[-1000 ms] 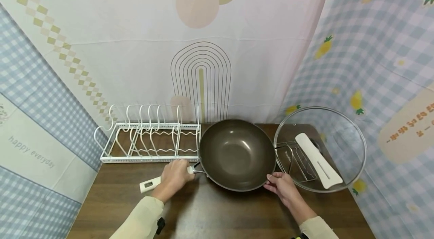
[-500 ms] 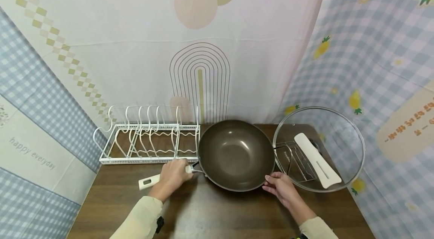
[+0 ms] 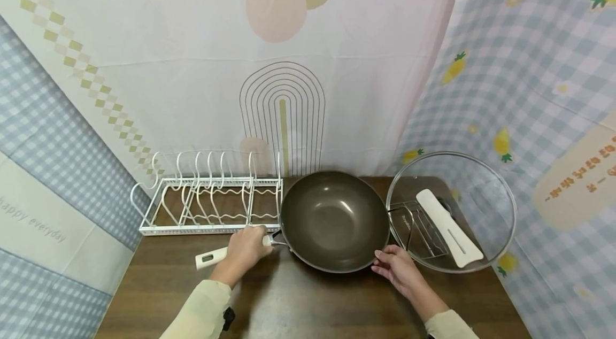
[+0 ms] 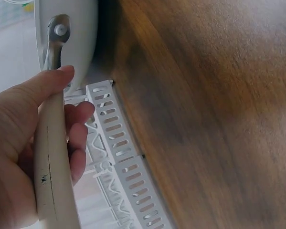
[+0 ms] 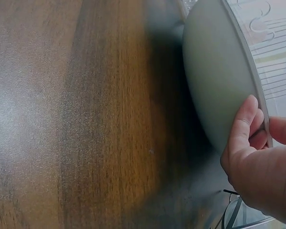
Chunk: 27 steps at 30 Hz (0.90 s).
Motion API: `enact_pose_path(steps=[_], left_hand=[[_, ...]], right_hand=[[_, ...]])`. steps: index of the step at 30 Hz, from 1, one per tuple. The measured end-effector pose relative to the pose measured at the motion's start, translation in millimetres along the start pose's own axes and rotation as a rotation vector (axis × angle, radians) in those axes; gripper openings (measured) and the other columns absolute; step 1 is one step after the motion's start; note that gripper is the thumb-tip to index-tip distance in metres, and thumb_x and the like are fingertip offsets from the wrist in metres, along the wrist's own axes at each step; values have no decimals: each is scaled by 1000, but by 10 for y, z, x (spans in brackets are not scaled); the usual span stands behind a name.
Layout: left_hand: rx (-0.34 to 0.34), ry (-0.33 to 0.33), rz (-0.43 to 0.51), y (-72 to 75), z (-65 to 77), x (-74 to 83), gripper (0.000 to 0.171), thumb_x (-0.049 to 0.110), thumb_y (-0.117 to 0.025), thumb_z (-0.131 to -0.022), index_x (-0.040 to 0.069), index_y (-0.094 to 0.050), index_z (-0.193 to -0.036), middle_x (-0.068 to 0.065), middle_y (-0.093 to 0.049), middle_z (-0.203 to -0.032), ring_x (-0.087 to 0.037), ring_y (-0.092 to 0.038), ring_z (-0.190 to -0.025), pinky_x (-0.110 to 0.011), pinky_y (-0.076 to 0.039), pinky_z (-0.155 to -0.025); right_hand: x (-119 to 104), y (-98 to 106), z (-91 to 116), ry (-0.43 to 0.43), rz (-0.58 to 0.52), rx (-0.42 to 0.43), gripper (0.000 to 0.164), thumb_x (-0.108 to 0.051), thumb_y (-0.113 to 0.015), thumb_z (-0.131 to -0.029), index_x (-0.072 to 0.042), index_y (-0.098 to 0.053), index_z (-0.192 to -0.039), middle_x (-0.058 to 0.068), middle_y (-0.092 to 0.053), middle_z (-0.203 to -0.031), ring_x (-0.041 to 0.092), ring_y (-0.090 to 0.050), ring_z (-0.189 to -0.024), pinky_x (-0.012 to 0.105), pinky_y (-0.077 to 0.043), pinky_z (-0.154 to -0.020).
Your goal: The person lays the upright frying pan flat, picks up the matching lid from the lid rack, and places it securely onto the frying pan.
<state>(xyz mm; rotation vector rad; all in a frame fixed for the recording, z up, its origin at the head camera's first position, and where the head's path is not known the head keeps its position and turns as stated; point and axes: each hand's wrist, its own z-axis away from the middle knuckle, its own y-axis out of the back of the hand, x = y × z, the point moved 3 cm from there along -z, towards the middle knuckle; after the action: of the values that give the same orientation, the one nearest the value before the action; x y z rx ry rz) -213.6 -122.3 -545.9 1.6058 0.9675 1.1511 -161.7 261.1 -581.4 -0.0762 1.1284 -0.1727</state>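
A dark brown wok (image 3: 334, 221) with a pale outer side stands on the wooden table, its inside facing up. My left hand (image 3: 247, 249) grips its cream handle (image 3: 206, 259), fingers curled round the part near the metal joint. In the left wrist view the handle (image 4: 54, 157) runs through the palm, with the thumb along the top. My right hand (image 3: 397, 269) pinches the wok's near right rim. The right wrist view shows the thumb on the inner side and the fingers (image 5: 245, 119) against the pale outer wall (image 5: 219, 71).
Left of the wok stands a white wire rack (image 3: 207, 229) with upright dividers, close to the wok's side. To the right a large glass lid (image 3: 510, 221) with a white handle (image 3: 447, 226) leans over a small wire stand (image 3: 428, 232). Patterned cloths (image 3: 192, 87) hang around the table (image 3: 308, 307).
The view has shifted slightly. Both hands keep their hold on the wok, which stays in place between the rack and the lid.
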Motion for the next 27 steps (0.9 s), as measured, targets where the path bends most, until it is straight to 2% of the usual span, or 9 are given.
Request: enact_pose_path(steps=[14, 21, 24, 27], left_hand=[[-11, -27, -9, -2, -7, 15, 40, 39, -92, -71, 16, -59, -74, -7, -65, -67, -32, -64, -59, -47, -49, -50], [-6, -45, -6, 27, -4, 27, 44, 40, -93, -69, 14, -61, -82, -8, -66, -68, -35, -66, -62, -48, -51, -51], [-13, -48, 0, 43, 4, 36, 48, 45, -93, -69, 13, -61, -87, -8, -65, -67, -36, -66, -63, -48, -52, -53], [-27, -66, 7, 66, 17, 46, 56, 51, -91, -70, 9, -63, -96, -10, -65, -70, -37, -67, -66, -50, -54, -57]], right_hand=[[-3, 10, 11, -8, -4, 2, 13, 2, -54, -101, -6, -45, -95, 4, -56, -84, 14, -61, -77, 29, -61, -74], [2, 5, 30, -31, 7, 3, 12, -3, -57, -101, -5, -45, -101, 2, -58, -85, 14, -62, -78, 30, -61, -73], [10, 8, 61, -47, 18, 0, 16, -8, -59, -102, -3, -45, -106, 2, -61, -90, 15, -65, -81, 32, -62, -76], [14, 18, 97, -58, 42, 10, 31, -18, -61, -103, 2, -44, -119, 5, -65, -99, 17, -69, -89, 36, -62, -81]])
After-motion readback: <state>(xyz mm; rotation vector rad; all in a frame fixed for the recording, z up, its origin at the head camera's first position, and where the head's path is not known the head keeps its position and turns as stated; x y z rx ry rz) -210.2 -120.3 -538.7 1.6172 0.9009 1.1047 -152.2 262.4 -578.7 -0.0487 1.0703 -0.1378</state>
